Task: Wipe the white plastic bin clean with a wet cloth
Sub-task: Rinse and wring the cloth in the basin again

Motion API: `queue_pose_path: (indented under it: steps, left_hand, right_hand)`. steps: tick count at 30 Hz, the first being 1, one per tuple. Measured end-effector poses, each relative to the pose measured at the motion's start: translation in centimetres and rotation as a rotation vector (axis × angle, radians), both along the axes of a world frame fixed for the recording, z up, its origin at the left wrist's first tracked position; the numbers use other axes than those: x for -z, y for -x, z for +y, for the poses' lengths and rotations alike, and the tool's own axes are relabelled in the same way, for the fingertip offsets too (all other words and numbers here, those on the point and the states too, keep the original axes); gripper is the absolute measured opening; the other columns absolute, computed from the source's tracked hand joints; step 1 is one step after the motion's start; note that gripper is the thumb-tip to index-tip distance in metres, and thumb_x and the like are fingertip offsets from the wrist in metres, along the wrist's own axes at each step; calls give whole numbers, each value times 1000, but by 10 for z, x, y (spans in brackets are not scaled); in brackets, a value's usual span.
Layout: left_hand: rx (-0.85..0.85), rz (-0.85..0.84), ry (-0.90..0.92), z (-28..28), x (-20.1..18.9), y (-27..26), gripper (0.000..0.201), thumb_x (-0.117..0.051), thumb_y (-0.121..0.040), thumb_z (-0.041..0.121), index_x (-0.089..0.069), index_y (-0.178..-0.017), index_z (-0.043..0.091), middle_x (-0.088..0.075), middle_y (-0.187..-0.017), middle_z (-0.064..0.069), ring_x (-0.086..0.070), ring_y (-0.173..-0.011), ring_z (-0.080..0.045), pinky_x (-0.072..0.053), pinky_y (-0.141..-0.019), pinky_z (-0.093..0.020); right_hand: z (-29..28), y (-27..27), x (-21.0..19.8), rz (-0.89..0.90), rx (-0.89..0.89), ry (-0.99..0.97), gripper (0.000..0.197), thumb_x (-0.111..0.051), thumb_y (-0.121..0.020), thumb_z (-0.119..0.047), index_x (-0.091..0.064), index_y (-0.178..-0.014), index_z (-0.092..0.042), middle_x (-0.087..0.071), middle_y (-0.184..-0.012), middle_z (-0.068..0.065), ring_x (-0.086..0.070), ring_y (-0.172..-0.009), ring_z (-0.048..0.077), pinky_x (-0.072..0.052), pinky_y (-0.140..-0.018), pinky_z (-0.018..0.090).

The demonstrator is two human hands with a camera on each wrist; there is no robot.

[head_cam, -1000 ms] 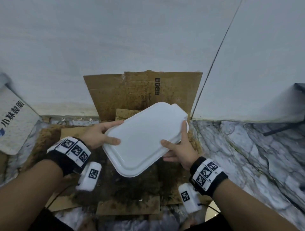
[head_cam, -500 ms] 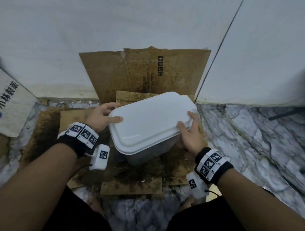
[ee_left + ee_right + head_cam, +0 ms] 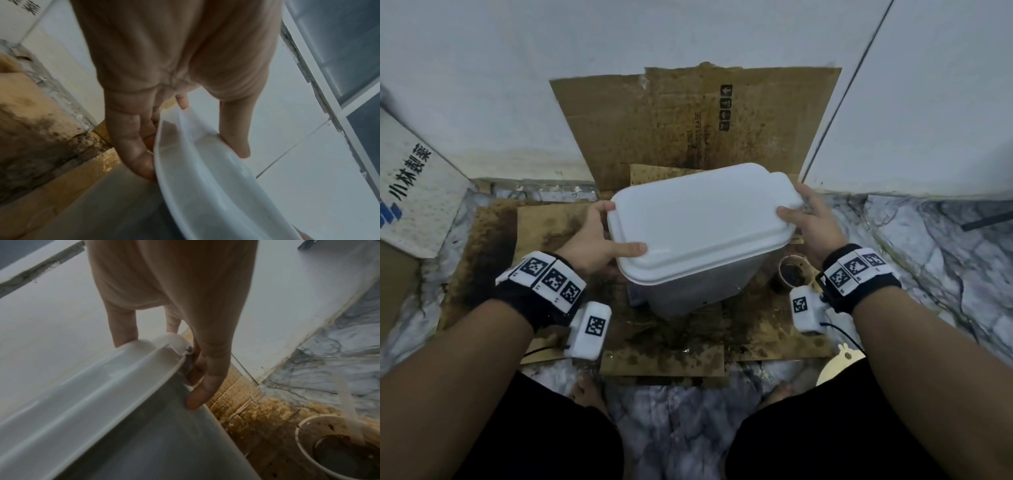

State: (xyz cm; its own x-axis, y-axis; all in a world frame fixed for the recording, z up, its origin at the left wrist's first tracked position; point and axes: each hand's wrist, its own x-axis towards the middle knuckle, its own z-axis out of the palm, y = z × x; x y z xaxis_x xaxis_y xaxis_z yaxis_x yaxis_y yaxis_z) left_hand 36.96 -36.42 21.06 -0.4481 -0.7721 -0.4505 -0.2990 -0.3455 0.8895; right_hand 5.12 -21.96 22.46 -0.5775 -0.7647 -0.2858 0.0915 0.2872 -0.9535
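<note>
**Both hands grip the lidded bin over stained cardboard**

Nearest the camera are the person's knees and bare feet on the marble floor (image 3: 914, 240). Further out, the left hand (image 3: 592, 240) holds the bin (image 3: 698, 281) at its lid (image 3: 702, 219), thumb on top and fingers (image 3: 133, 146) curled under the rim. The right hand (image 3: 813, 224) grips the opposite end, thumb on the lid, fingers (image 3: 207, 386) wrapped under the edge by the hinge. The bin stands slightly tilted on wet, stained cardboard (image 3: 681, 356). A dirty cup (image 3: 792, 274) sits just right of it. Behind, more cardboard leans on the white wall (image 3: 517, 85); a printed box (image 3: 417, 192) lies far left.
</note>
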Motion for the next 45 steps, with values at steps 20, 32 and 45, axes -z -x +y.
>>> queue_pose_path:
  steps: [20, 32, 45]
  left_hand:
    - [127, 215, -99, -44, 6, -13, 82, -61, -75, -12, -50, -135, 43, -65, -126, -7, -62, -113, -35, -59, -76, -43]
    - [39, -37, 30, -26, -8, -4, 86, -74, -69, 2, -41, -145, 28, -56, -134, -2, -55, -119, -28, -44, -101, -44]
    - [228, -457, 639, 61, -101, 52, 54, -67, -84, 26, -52, -136, 25, -54, -135, -8, -58, -111, -24, -48, -89, -34]
  right_hand:
    - [22, -22, 20, 3, -107, 10, 103, -91, -58, -34, -33, -143, -41, -44, -142, -7, -52, -126, 22, -49, -95, 59]
    - [41, -26, 5, 258, -190, -63, 63, -70, -86, -26, -34, -136, -39, -46, -119, -30, -54, -100, -15, -48, -79, 10]
    - [109, -42, -39, 357, -96, -140, 81, -70, -86, -26, -20, -150, -33, -32, -154, 10, -40, -136, 30, -43, -99, 48]
